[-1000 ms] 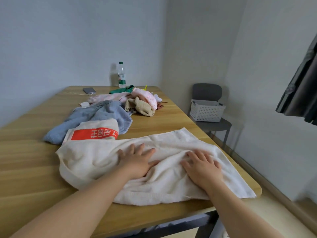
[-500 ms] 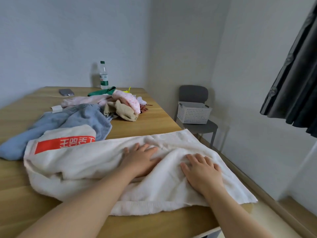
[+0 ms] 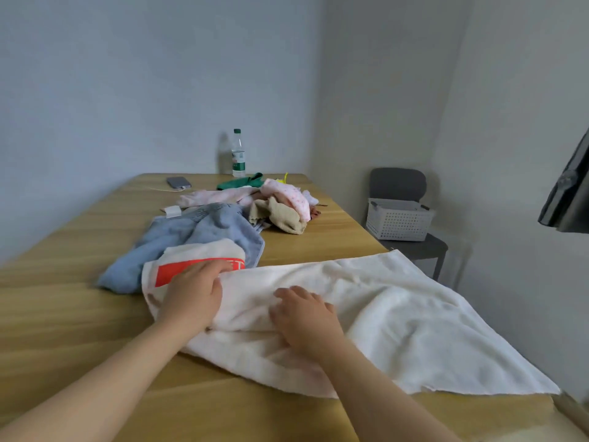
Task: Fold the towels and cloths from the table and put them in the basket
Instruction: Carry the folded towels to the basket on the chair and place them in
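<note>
A large white towel (image 3: 398, 307) with a red printed band lies spread across the near right part of the wooden table (image 3: 63, 298). My left hand (image 3: 194, 291) lies flat on its left end, fingers reaching over the red band. My right hand (image 3: 302, 317) presses flat on the towel's middle, fingers spread. Behind the white towel lies a crumpled blue towel (image 3: 197, 231). Farther back sits a heap of pink, beige and green cloths (image 3: 280, 202). A white perforated basket (image 3: 398, 220) stands on a grey chair (image 3: 411, 244) to the right of the table.
A water bottle (image 3: 238, 153) stands at the table's far edge. A phone (image 3: 178, 182) on a white cable lies left of it, and a small white charger (image 3: 172, 211) sits by the blue towel. A dark curtain (image 3: 570, 199) hangs at the right.
My left hand has slid left along the white towel onto the red band. My right hand has shifted left to the towel's middle. The camera view has swung.
</note>
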Action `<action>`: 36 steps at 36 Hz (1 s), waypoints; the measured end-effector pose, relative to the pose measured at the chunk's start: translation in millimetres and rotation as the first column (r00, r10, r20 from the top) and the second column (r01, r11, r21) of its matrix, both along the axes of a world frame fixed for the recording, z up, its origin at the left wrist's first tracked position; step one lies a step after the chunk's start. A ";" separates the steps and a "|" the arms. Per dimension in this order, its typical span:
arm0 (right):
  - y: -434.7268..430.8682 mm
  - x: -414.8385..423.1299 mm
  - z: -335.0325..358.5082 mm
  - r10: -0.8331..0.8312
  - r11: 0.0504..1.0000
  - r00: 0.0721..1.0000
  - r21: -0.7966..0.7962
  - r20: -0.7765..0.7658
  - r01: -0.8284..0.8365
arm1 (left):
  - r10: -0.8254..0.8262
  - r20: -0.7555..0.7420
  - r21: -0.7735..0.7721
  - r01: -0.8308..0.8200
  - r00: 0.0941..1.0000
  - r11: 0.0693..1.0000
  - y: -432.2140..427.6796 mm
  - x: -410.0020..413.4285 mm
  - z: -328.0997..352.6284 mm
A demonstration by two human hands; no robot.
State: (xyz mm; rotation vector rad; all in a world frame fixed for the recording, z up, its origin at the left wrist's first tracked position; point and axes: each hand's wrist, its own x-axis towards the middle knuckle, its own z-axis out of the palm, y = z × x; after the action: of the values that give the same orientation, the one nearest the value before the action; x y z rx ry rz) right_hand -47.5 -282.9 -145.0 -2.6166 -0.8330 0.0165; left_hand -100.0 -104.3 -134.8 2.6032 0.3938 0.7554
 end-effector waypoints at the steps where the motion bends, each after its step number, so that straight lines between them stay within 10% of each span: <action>1: 3.3 -1.8 -6.9 -0.004 1.000 1.000 -0.028 -0.007 0.004 | 0.036 0.002 0.004 -0.036 0.999 0.999 8.1 -6.7 -5.8; 12: 4.8 -0.7 -18.7 -0.175 0.984 0.980 0.004 0.098 0.175 | 0.247 0.098 0.134 -0.259 0.964 0.957 18.6 -38.7 -27.3; 20: 3.5 -1.2 -17.8 -0.191 0.981 0.978 -0.003 0.082 0.192 | -0.073 -0.097 0.201 0.092 0.993 0.975 31.5 -56.9 -40.1; 26: 2.7 -2.4 -16.6 -0.184 0.983 0.981 -0.007 0.067 0.185 | 0.133 -0.269 0.516 0.026 0.954 0.856 19.6 -73.9 -16.9; 32: 2.6 -5.8 -15.2 -0.185 0.983 0.980 -0.009 0.068 0.186 | 0.176 -0.747 0.296 0.084 0.641 0.951 22.1 -71.2 24.7; 36: 1.2 -6.8 -14.6 -0.182 0.983 0.981 -0.011 0.065 0.183 | 0.247 -0.648 0.371 0.016 0.721 0.929 19.4 -58.0 24.6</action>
State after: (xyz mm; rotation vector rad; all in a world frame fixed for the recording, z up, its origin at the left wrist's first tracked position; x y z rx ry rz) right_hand -54.3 -281.8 -159.7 -2.7115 -0.6130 -0.1113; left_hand -158.0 -85.0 -110.2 3.1668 0.6922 -0.1924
